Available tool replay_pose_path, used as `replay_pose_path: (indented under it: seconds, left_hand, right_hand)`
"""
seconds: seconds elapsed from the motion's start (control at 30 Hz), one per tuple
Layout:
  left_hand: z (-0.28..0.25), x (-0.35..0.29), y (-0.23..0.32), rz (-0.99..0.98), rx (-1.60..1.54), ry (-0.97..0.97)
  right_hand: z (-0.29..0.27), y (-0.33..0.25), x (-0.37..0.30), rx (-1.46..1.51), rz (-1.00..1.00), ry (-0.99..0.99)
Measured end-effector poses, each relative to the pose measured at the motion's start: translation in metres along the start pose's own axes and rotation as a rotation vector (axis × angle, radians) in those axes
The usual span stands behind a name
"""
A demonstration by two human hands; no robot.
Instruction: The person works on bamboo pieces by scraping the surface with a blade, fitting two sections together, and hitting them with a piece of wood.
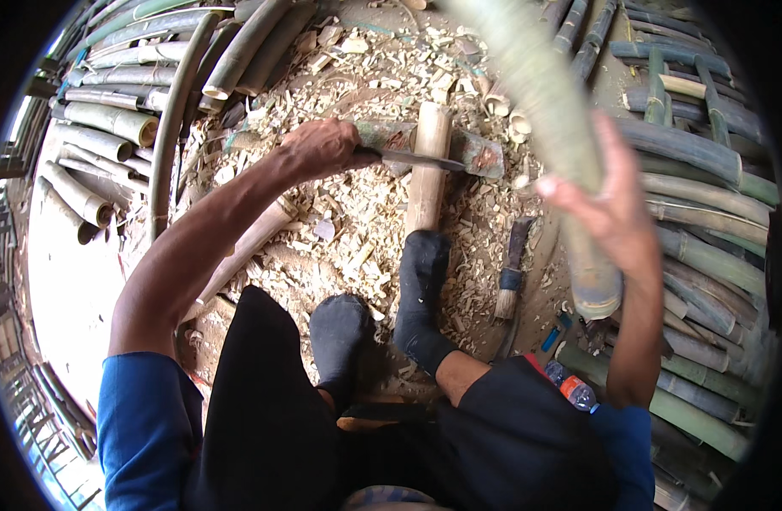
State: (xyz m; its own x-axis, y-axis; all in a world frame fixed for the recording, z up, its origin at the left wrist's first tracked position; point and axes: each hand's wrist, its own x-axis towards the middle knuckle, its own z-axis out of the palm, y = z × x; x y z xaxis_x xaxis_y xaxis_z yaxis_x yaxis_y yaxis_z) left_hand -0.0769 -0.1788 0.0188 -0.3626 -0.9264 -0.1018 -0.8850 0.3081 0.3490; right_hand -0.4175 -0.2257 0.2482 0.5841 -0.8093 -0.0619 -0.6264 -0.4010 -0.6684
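My left hand (323,146) is closed round the dark handle of a long knife (421,159). Its blade lies across a pale, peeled length of bamboo or wood (429,189), whose near end meets my socked right foot (423,272). Beneath that piece is a worn flat slab (478,155). On the right, my right hand (616,209) is round a thick green-grey bamboo pole (570,128), thumb on one side and fingers on the other. The pole slants up past the top of the view; hand and pole are smeared by motion.
Pale chips (365,247) cover the ground. A brush-like tool (510,272) lies right of my foot, with a small blue object (550,339) and a plastic bottle (575,391) nearer me. Bamboo poles (706,209) are stacked at right, with more bamboo (118,123) at left.
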Motion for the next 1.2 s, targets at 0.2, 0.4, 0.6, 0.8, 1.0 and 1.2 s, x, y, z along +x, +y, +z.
replay_pose_path:
  seconds: [0.2, 0.4, 0.6, 0.8, 1.0, 1.2]
  left_hand:
    - [-0.005, 0.017, 0.010, 0.101, -0.054, 0.078]
    - [-0.012, 0.015, 0.003, 0.004, -0.064, -0.120]
    - [-0.016, 0.017, 0.009, 0.032, -0.114, -0.115]
    - [-0.011, 0.016, 0.017, -0.096, -0.271, -0.257]
    - [-0.011, 0.021, 0.003, -0.093, -0.121, -0.258]
    - [-0.028, 0.037, 0.032, -0.104, -0.214, -0.352]
  right_hand:
    - [0.078, 0.051, -0.020, 0.339, -0.018, 0.201]
    - [0.000, 0.009, 0.022, -0.008, 0.114, -0.089]
    - [0.024, -0.004, -0.002, 0.309, -0.113, 0.571]
    - [0.052, 0.038, 0.022, -0.154, 0.506, -0.491]
    - [0.006, -0.005, 0.006, 0.171, -0.003, 0.010]
    - [0.073, 0.035, -0.024, 0.507, -0.067, 0.259]
